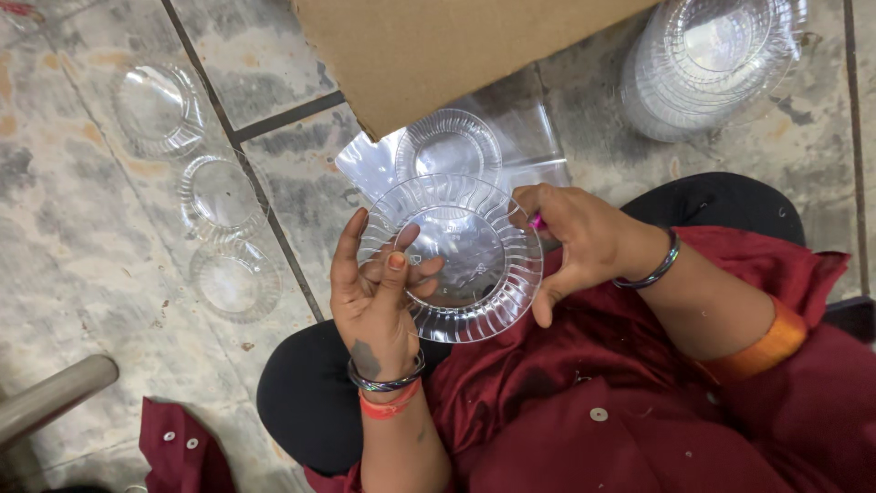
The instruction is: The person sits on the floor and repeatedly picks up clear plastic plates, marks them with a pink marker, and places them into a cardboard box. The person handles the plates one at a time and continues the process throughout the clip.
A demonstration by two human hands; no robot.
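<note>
Clear plastic plate [453, 258] held over lap, above floor tiles. Left hand [376, 292] half-curled, fingers pinching near rim. Right hand [584, 242] closed on far rim. Risk — thin rim cracks if squeezed, or slick plastic slips onto tiled floor [82, 228].

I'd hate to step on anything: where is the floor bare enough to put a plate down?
Bare tiled floor lies left of the three single clear plates, and between the cardboard box and the plate stack. It is crowded in front of the knees, where the left hand and right hand hold a plate.
</note>
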